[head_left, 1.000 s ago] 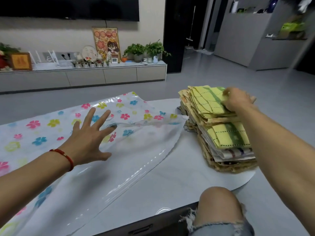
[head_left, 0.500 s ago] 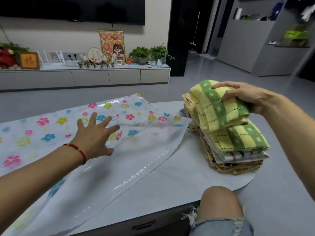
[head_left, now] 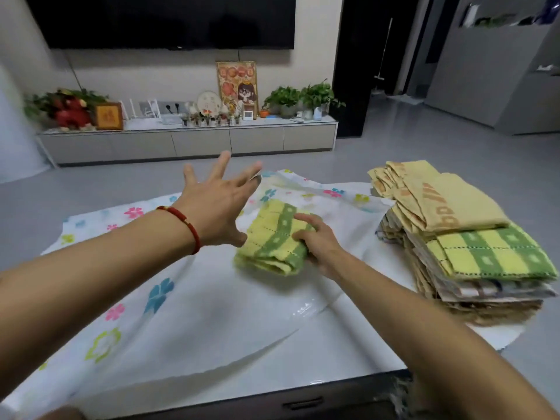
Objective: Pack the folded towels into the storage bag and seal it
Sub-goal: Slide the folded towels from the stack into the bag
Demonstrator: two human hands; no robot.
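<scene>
A dark television [head_left: 169, 21] hangs above a long low cabinet [head_left: 194, 142]. On the cabinet stand potted plants [head_left: 300, 97], a framed picture [head_left: 237, 84] and small ornaments.

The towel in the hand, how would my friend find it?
Find the white table, then the flowery bag lying on it. The towel sits there under the right hand: yellow with a green stripe, alone, apart from the pile.

A flower-printed plastic storage bag [head_left: 145, 298] is lying across the white desk [head_left: 333, 353]. A folded yellow-green checked towel [head_left: 272, 237] is sitting at the bag's mouth, left of the tall stack of folded towels [head_left: 460, 237].
</scene>
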